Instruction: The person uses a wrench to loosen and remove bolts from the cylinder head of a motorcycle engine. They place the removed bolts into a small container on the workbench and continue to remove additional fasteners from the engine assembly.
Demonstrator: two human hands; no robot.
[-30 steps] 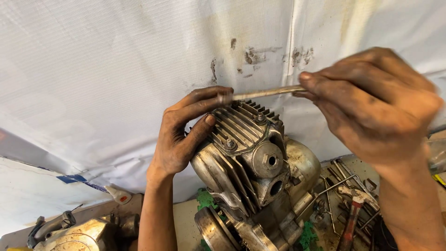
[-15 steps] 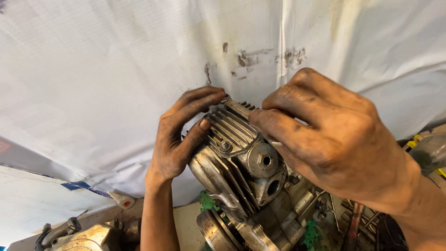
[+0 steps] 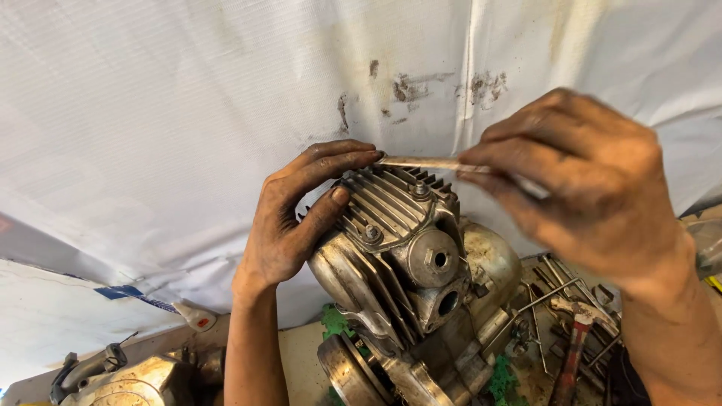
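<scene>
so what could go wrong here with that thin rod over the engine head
1. The thin metal rod is pinched only by the right hand, while the left hand touches its far tip. Both hands look greasy, so the rod might slip and drop among the cooling fins.
2. The engine sits tilted, steadied by the left hand alone, so it could shift.
3. Loose tools lie below on the right; a dropped rod might get lost among them.

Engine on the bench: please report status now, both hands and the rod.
Left hand braces finned engine head. Right hand pinches thin metal rod, tip at left fingertips. Nothing blocks it; loose tools lie right.
</scene>
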